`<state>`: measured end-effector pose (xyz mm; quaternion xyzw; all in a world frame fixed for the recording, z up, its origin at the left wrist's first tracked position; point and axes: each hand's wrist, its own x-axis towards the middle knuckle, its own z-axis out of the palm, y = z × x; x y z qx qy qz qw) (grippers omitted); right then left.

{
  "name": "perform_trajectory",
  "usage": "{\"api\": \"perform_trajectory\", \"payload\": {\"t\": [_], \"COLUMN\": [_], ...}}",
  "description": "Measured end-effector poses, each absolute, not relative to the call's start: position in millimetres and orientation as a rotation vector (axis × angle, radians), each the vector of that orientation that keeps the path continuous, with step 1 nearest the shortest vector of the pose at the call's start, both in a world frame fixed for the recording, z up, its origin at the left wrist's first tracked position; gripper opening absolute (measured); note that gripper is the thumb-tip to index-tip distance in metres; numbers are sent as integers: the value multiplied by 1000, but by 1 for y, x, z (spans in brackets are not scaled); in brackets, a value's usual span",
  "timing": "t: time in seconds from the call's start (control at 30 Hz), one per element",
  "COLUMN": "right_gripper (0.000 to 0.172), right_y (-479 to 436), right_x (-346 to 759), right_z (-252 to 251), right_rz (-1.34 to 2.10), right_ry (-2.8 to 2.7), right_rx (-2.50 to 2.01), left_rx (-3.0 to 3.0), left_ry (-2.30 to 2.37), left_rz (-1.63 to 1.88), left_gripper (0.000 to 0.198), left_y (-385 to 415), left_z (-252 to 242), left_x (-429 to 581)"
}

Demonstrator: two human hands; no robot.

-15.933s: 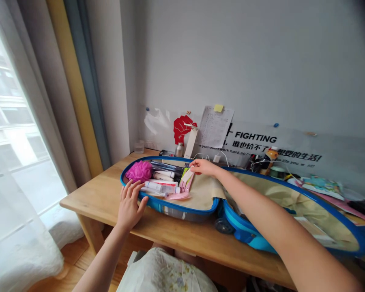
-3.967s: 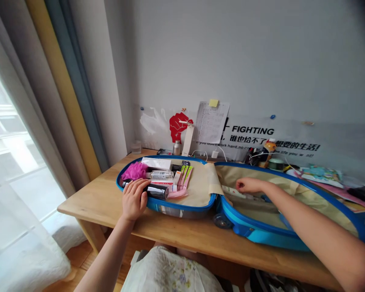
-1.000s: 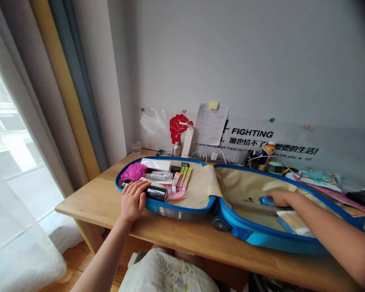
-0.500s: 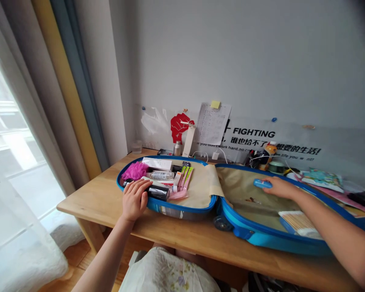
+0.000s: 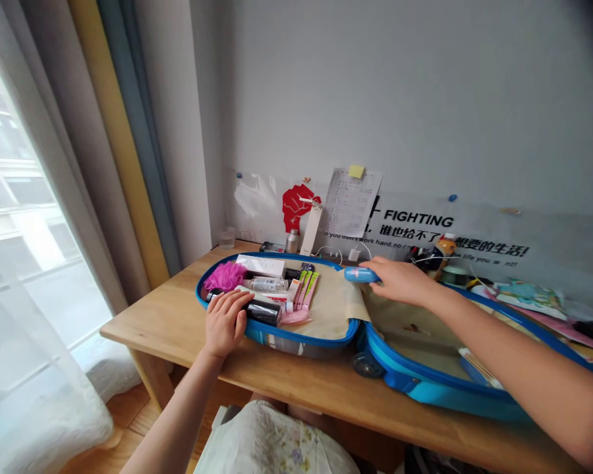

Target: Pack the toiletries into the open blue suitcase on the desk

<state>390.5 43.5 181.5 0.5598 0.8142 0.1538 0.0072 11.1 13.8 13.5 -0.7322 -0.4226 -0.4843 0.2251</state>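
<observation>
A blue suitcase [image 5: 326, 342] lies open on a wooden table. My right hand [image 5: 393, 280] holds a small blue case [image 5: 360, 274] above the suitcase's hinge. My left hand [image 5: 227, 321] rests at the left half's front rim, its fingers over a black bottle [image 5: 264, 312]; whether it grips the bottle is unclear. Around it in the left half are a purple bath puff [image 5: 226, 276], a white box [image 5: 261, 265], a clear bottle [image 5: 269, 284] and pink-and-green packs [image 5: 307, 289]. In the right half, a pack of cotton swabs [image 5: 479, 370] is partly hidden by my right forearm.
Behind the suitcase stand a metal bottle [image 5: 292, 241], a clear cup [image 5: 226, 237], a white lamp [image 5: 311, 228] and an orange bottle [image 5: 445, 247]. A colourful packet [image 5: 531, 297] lies at the right. Curtains [image 5: 128, 138] hang on the left.
My right hand has moved left with the blue case, from over the right half to above the hinge. My left hand stays on the black bottle. The view has shifted slightly.
</observation>
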Motion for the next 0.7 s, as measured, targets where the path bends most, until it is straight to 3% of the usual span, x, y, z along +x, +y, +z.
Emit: {"api": "perform_trajectory", "payload": {"t": [0.17,0.37,0.7], "right_gripper": [45,21,19], "right_y": [51,64,63], "right_x": [335,271,190], "right_z": [198,198,178], "right_rz": [736,795,827], "right_ry": [2607,2705,2711], "right_rx": [1327,902,516], "left_rx": [-2014,-2036,-2033], "left_ry": [-1170,-1216,-1215], "left_rz": [-1342,-1344,-1340], "left_gripper": [37,39,38], "left_y": [14,15,13], "left_z": [14,11,14], "left_x": [12,11,13]}}
